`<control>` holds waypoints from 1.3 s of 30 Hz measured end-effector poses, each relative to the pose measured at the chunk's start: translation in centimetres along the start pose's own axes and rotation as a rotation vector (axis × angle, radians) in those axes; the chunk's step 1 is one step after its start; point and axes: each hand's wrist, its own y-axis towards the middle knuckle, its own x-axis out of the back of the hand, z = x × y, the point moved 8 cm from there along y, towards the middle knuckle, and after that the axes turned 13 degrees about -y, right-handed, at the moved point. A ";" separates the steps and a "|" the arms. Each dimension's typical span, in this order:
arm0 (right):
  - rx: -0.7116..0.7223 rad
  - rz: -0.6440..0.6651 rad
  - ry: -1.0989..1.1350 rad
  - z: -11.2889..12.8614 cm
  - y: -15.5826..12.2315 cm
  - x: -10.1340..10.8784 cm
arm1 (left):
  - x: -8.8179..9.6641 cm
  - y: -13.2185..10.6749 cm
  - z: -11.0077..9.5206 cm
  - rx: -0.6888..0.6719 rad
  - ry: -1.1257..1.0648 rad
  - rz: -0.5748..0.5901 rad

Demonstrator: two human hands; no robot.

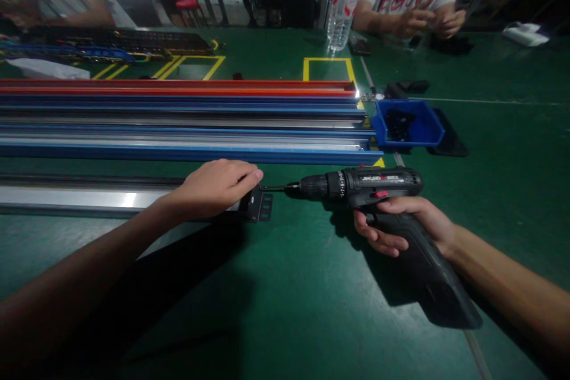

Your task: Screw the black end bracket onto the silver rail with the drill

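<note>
The green tabletop (312,320) was taken up on its far side by several long rails, a red rail (178,92) behind and blue rails (178,150) in front, all laid side by side. Nearer, a silver rail with dark edges (89,197) was set parallel to them, its right end covered by the left hand. A black cordless drill (385,183) was held level to the right of that end, its chuck pointed left. Beyond the drill, a blue bin (427,124) was filled partly with small dark parts.

By the right hand (425,217) the drill's handle was gripped, the fingers being wrapped around it near the trigger. The left hand (218,190) was laid over the silver rail from above, its fingers held close together; how firmly they were closed on the far side could not be told. A black bracket (256,206) was seen at the rail's end, just beside the left fingertips and between the two hands. The slim drill bit (276,188) was directed at the bracket's upper part.
</note>
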 end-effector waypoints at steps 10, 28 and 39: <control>0.002 0.005 0.041 0.0 -0.1 0.3 | -0.1 0.1 0.0 0.010 0.015 0.015; -0.035 -0.015 0.061 -0.1 0.0 0.3 | -0.1 0.1 0.0 -0.003 0.012 0.014; -0.025 0.046 0.115 0.1 0.0 -0.1 | 0.0 0.0 0.2 0.076 -0.006 0.004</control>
